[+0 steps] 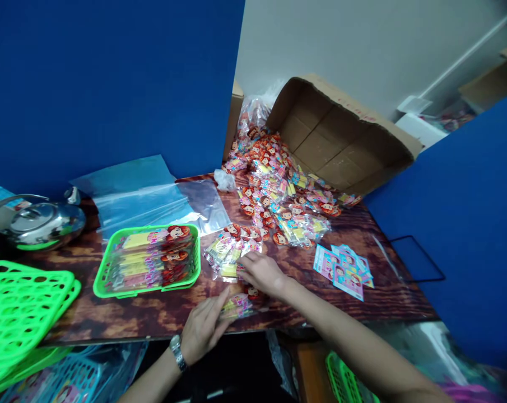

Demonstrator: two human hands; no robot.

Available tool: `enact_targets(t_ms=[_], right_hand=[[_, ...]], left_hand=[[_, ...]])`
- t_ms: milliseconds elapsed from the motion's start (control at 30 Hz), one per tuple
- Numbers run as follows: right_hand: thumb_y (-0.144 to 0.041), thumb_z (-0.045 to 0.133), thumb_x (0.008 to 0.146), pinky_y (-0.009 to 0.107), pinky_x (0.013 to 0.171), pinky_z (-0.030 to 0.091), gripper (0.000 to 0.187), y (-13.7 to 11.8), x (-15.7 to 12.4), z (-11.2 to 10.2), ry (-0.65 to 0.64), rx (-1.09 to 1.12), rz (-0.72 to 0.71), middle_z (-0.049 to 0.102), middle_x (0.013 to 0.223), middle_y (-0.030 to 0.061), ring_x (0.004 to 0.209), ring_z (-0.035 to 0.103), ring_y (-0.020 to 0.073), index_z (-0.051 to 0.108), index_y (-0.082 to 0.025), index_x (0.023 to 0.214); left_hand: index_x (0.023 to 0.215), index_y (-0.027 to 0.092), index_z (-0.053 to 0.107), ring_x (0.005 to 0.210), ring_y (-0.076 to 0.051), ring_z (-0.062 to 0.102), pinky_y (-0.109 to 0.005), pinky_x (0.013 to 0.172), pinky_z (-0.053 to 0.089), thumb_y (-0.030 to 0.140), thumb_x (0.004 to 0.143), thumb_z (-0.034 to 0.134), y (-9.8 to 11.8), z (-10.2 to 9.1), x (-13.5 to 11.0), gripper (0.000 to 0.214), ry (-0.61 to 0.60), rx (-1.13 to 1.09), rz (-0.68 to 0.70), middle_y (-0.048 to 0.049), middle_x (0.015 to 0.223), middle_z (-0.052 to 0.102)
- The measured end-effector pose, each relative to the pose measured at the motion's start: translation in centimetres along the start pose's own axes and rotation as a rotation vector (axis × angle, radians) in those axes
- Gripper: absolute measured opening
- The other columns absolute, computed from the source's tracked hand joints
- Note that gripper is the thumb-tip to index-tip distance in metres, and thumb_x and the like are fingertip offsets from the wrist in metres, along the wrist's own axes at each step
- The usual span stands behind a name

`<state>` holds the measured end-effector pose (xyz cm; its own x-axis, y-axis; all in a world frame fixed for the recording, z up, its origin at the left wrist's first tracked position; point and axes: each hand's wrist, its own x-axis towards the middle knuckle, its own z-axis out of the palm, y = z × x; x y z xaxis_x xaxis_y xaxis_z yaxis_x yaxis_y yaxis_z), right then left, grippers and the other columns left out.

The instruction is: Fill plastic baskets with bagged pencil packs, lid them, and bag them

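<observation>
My left hand [203,326], a watch on its wrist, lies near the table's front edge with fingers together, touching a small packet [240,305] of cartoon-printed items. My right hand [261,272] rests just above it, fingers curled over a loose bunch of the same packets [230,249]. To the left stands a green basket [105,270] filled with stacked packets. A large heap of packets [278,190] spills from an open cardboard box [341,140] at the back.
Clear plastic bags [144,193] lie behind the basket. A steel kettle [38,224] sits far left, above stacked green basket trays [22,308]. Printed cards [343,268] lie at the right. Blue partitions [110,84] close both sides. The brown table [152,313] ends just before my wrists.
</observation>
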<state>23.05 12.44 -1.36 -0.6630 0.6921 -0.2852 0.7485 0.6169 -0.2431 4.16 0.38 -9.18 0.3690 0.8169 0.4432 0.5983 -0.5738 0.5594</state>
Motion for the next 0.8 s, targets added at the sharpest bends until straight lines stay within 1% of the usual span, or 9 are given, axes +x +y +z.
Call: enact_targets(t_ms=[67,167,233,333,433,500,567,667,800], right_hand=[[-0.039,0.058,0.085,0.036,0.081,0.044,0.04,-0.4,1.0,1.2,-0.002,-0.149,0.066,0.061,0.106,0.0133,0.101,0.055,0.0277,0.053,-0.016,0.118],[-0.04,0.063,0.081,0.035,0.079,0.045,0.051,-0.9,1.1,2.2,-0.067,-0.166,0.024,0.061,0.104,0.012,0.099,0.057,0.0266,0.047,-0.018,0.125],[-0.038,0.059,0.083,0.032,0.077,0.045,0.041,-0.8,0.8,1.2,-0.137,-0.145,-0.038,0.062,0.102,0.0092,0.095,0.059,0.0238,0.051,-0.021,0.119],[-0.036,0.055,0.085,0.032,0.075,0.045,0.023,-0.1,1.5,-1.9,-0.231,-0.201,-0.199,0.062,0.099,0.0067,0.09,0.06,0.0221,0.06,-0.024,0.104],[-0.028,0.054,0.086,0.037,0.082,0.043,0.017,0.7,4.5,-4.2,-0.137,-0.339,-0.294,0.061,0.105,0.0083,0.099,0.056,0.0243,0.062,-0.021,0.1],[-0.02,0.05,0.087,0.039,0.087,0.041,0.018,1.0,7.3,-4.5,-0.081,-0.406,-0.361,0.057,0.117,0.0104,0.114,0.048,0.0265,0.061,-0.018,0.102],[-0.018,0.052,0.086,0.04,0.09,0.04,0.02,1.3,9.7,-4.0,-0.097,-0.421,-0.43,0.052,0.126,0.0118,0.12,0.042,0.027,0.059,-0.016,0.105],[-0.02,0.054,0.084,0.043,0.092,0.038,0.028,1.5,11.6,-3.3,-0.107,-0.419,-0.468,0.057,0.117,0.0132,0.111,0.048,0.0261,0.055,-0.014,0.112],[-0.023,0.054,0.084,0.045,0.091,0.039,0.038,1.6,11.7,-3.0,-0.078,-0.417,-0.405,0.06,0.107,0.0124,0.101,0.054,0.026,0.049,-0.016,0.121]], left_hand=[[0.143,0.015,0.025,0.102,-0.018,0.062,-0.028,0.087,0.051,0.023,0.091,0.048,-0.1,-0.1,-0.3,0.058,-0.018,0.017,0.04,-0.012,0.113,0.064],[0.141,0.013,0.029,0.105,-0.019,0.06,-0.03,0.089,0.05,0.022,0.091,0.048,-0.2,0.0,-0.5,0.054,-0.047,0.032,0.085,-0.0126,0.115,0.063],[0.14,0.013,0.031,0.105,-0.018,0.059,-0.03,0.088,0.051,0.021,0.091,0.046,-0.3,0.1,-0.6,0.052,-0.056,0.037,0.105,-0.0127,0.115,0.063],[0.138,0.013,0.034,0.103,-0.018,0.059,-0.03,0.086,0.051,0.02,0.09,0.044,-0.3,0.2,-0.7,0.05,-0.063,0.037,0.121,-0.012,0.113,0.063],[0.138,0.013,0.035,0.1,-0.019,0.06,-0.032,0.084,0.052,0.018,0.089,0.042,-0.2,0.2,-0.6,0.049,-0.072,0.049,0.113,-0.0124,0.11,0.063],[0.138,0.013,0.034,0.098,-0.019,0.061,-0.032,0.083,0.053,0.017,0.088,0.04,-0.1,0.1,-0.5,0.05,-0.076,0.057,0.108,-0.0125,0.109,0.064],[0.138,0.014,0.033,0.099,-0.018,0.06,-0.031,0.083,0.053,0.017,0.087,0.039,0.0,-0.1,-0.3,0.051,-0.079,0.061,0.114,-0.0124,0.109,0.063],[0.138,0.014,0.031,0.1,-0.018,0.06,-0.031,0.083,0.052,0.017,0.086,0.039,0.1,-0.2,-0.2,0.053,-0.08,0.063,0.129,-0.0117,0.11,0.063],[0.137,0.013,0.033,0.101,-0.019,0.059,-0.032,0.084,0.052,0.015,0.084,0.041,0.0,-0.2,-0.3,0.054,-0.086,0.055,0.133,-0.0119,0.112,0.062]])
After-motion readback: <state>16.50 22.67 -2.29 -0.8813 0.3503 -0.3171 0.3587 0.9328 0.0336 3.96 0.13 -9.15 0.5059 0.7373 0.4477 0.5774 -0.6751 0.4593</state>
